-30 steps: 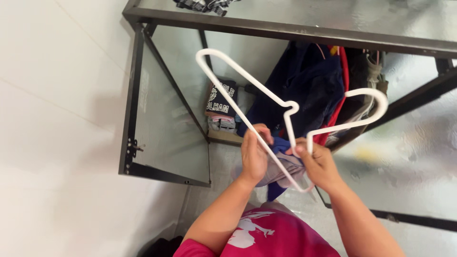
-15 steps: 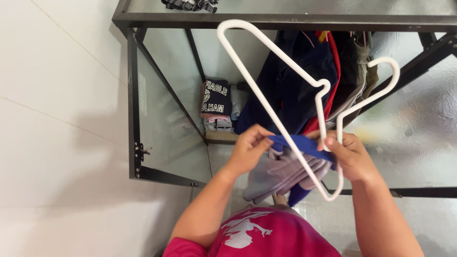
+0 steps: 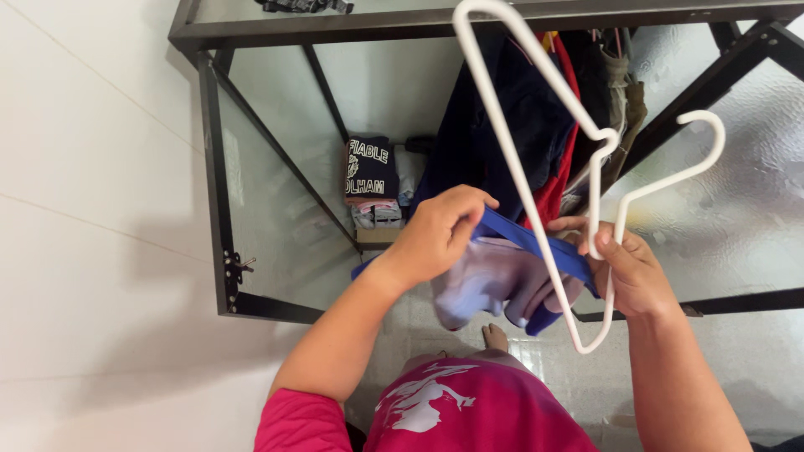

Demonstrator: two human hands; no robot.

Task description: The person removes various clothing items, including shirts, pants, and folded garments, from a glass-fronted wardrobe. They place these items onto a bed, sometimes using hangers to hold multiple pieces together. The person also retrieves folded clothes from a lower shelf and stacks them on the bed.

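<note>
White plastic hanger (image 3: 536,167): raised higher, right hand (image 3: 632,272) clasping it; left hand (image 3: 440,234) pinching blue-trimmed garment (image 3: 494,280), stretched wider.

Smooth plastic, soft cloth, matt metal and patterned glass

Held in the right hand (image 3: 630,272), the white hanger (image 3: 536,180) looks like smooth, slightly glossy plastic; the garment (image 3: 494,280) between both grips is soft cloth, pale grey body with a matt blue band pinched by the left hand (image 3: 435,234). Beyond the grips, the rack frame (image 3: 213,167) is dark matt metal, its panels (image 3: 285,209) textured, faintly shiny glass. The hanging clothes (image 3: 519,125) above the grips and the folded stack (image 3: 373,180) left of them are matt fabric. Left of the left grip, the wall (image 3: 92,209) looks smooth and white.
</note>
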